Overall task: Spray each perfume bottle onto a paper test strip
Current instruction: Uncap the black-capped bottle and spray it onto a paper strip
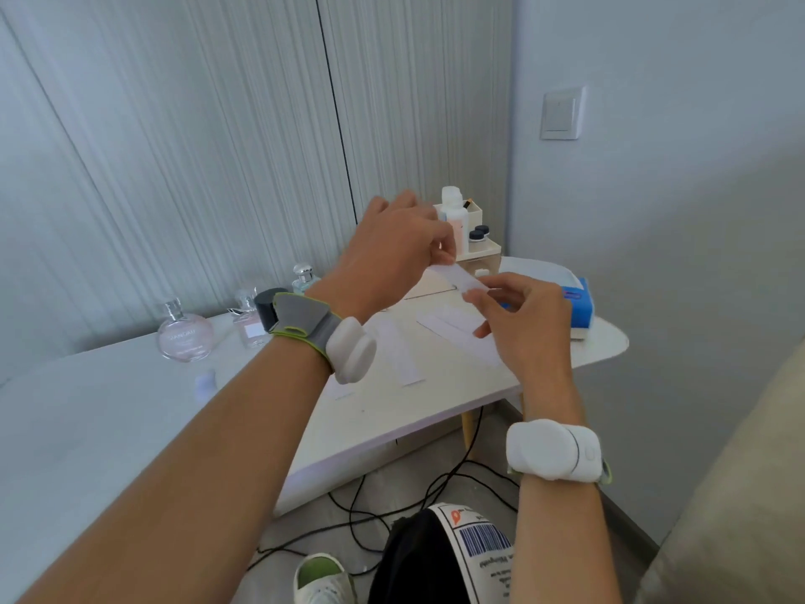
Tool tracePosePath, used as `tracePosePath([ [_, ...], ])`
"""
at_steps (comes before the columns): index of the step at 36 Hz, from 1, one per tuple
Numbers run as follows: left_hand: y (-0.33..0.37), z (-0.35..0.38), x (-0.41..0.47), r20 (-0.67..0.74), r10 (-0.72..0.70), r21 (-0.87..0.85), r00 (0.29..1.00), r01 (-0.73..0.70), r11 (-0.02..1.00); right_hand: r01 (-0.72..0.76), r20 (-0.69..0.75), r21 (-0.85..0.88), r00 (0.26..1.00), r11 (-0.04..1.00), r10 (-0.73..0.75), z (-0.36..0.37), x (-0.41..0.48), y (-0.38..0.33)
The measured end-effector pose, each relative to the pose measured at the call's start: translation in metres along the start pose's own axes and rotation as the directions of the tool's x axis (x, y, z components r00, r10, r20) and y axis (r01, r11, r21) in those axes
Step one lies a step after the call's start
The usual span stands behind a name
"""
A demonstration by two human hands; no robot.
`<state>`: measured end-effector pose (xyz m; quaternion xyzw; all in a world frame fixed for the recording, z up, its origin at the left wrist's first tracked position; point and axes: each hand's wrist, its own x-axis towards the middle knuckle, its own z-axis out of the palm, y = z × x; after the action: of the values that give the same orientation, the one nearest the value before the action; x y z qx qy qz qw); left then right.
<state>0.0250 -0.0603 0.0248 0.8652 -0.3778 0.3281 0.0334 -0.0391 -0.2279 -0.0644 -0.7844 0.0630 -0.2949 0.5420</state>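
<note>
Above the white table (pixel 130 411) I hold a white paper test strip (pixel 457 276) between both hands. My left hand (pixel 392 259) pinches its far end and my right hand (pixel 522 324) pinches its near end. More paper strips lie flat on the table, one (pixel 403 355) under my left wrist and others (pixel 461 329) under my right hand. Perfume bottles stand along the wall: a round pink one (pixel 185 333), a square pink one (pixel 248 322), a dark-capped one (pixel 266 305) and a pale blue one with a silver cap (pixel 303 276).
A cream organizer (pixel 472 237) with a white bottle and small black-lidded jars stands at the table's far corner. A blue tissue box (pixel 577 307) sits at the right edge. Black cables (pixel 392 507) run over the floor below. A light switch (pixel 562 113) is on the right wall.
</note>
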Motion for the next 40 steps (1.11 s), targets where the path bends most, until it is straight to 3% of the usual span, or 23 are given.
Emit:
tracePosePath([
  [4, -0.019, -0.021, -0.008, -0.145, -0.098, -0.054, 0.984, 0.091, 0.994, -0.012, -0.001, 0.169, 1.000, 0.986, 0.012, 0.015, -0.008, -0.018],
  [6, -0.033, -0.036, -0.022, -0.245, -0.248, -0.217, 0.937, 0.196, 0.956, -0.034, 0.046, 0.297, 0.999, 0.954, 0.021, 0.030, -0.014, -0.035],
  [8, -0.039, -0.044, -0.035, -0.261, -0.422, -0.485, 0.868, 0.260, 0.835, -0.076, 0.101, 0.396, 0.994, 0.915, 0.039, 0.039, -0.020, -0.047],
  [11, -0.043, -0.057, -0.058, -0.061, -0.610, -0.741, 0.790, 0.374, 0.558, -0.110, 0.168, 0.492, 0.985, 0.864, 0.030, 0.055, -0.028, -0.065],
  [13, -0.044, -0.060, -0.074, 0.105, -0.600, -0.802, 0.793, 0.424, 0.421, -0.108, 0.196, 0.518, 0.981, 0.849, 0.005, 0.064, -0.033, -0.073],
  [16, -0.043, -0.060, -0.105, 0.225, -0.522, -0.851, 0.823, 0.427, 0.306, -0.082, 0.245, 0.518, 0.968, 0.851, -0.056, 0.081, -0.043, -0.086],
  [21, -0.047, -0.062, -0.139, 0.197, -0.562, -0.882, 0.803, 0.396, 0.257, -0.018, 0.337, 0.497, 0.926, 0.868, -0.174, 0.108, -0.059, -0.105],
  [24, -0.057, -0.068, -0.147, 0.106, -0.635, -0.899, 0.765, 0.347, 0.267, 0.004, 0.365, 0.492, 0.907, 0.871, -0.211, 0.117, -0.064, -0.114],
  [28, -0.073, -0.077, -0.155, 0.016, -0.707, -0.919, 0.707, 0.289, 0.267, 0.095, 0.296, 0.420, 0.926, 0.903, -0.235, 0.124, -0.063, -0.114],
  [32, -0.098, -0.074, -0.175, -0.017, -0.743, -0.879, 0.669, 0.344, 0.330, 0.260, 0.209, 0.122, 0.937, 0.958, -0.281, 0.140, -0.060, -0.103],
  [36, -0.109, -0.056, -0.196, 0.096, -0.752, -0.843, 0.652, 0.455, 0.287, 0.262, 0.283, 0.081, 0.919, 0.962, -0.274, 0.153, -0.060, -0.091],
  [40, -0.116, -0.029, -0.214, 0.103, -0.758, -0.793, 0.645, 0.513, 0.328, 0.215, 0.333, 0.061, 0.916, 0.975, -0.223, 0.168, -0.061, -0.081],
])
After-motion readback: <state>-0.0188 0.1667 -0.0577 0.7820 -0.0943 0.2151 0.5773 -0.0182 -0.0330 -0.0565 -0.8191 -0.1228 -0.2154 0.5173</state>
